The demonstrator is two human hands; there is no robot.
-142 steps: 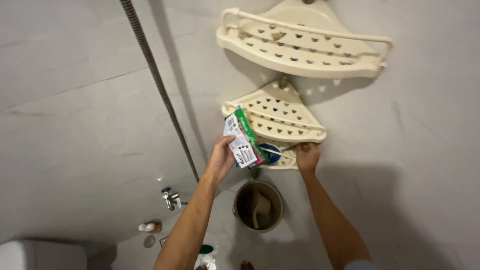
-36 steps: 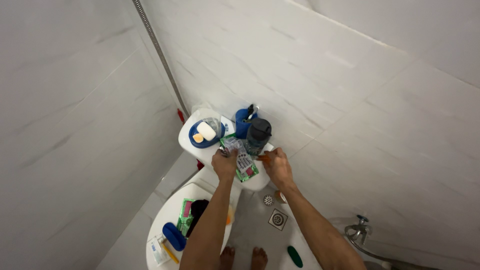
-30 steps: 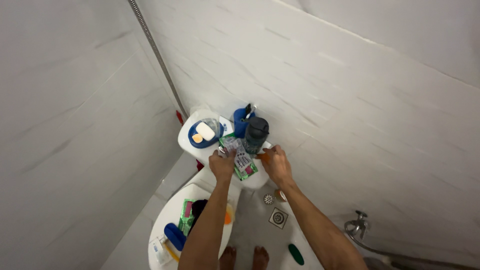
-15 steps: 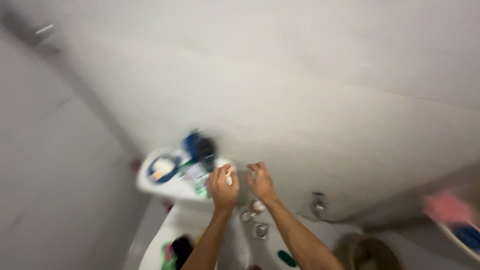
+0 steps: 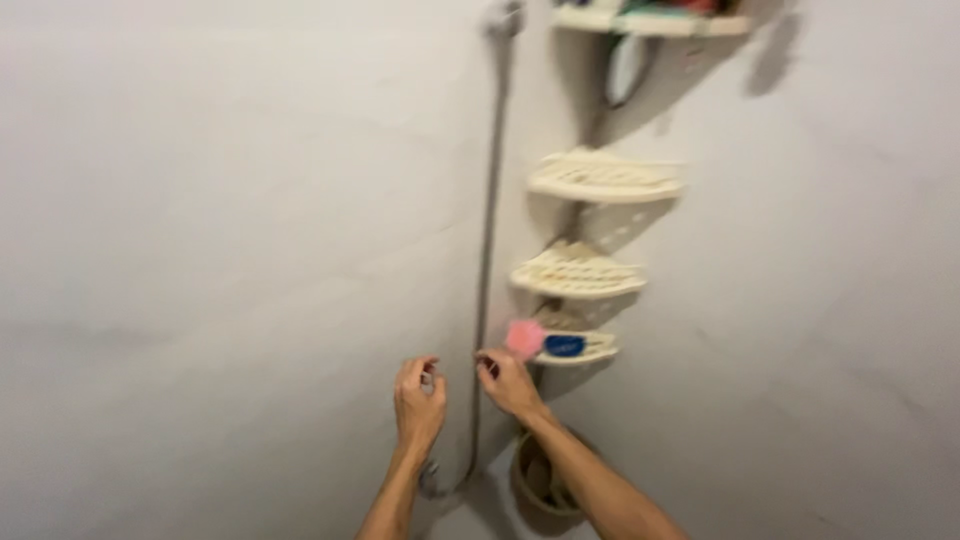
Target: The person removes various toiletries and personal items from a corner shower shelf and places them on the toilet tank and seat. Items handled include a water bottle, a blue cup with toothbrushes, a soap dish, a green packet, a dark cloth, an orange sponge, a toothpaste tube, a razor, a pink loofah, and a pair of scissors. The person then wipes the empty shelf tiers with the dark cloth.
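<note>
On lowest shelf [image 5: 590, 350]: blue object [image 5: 565, 346]

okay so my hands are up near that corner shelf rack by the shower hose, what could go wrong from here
1. The right hand is close to the pink object at the edge of the lowest shelf; a careless reach could knock it off, perhaps into the bucket below.
2. The shower hose hangs between the left hand and the rack, so an arm might snag it.
</note>
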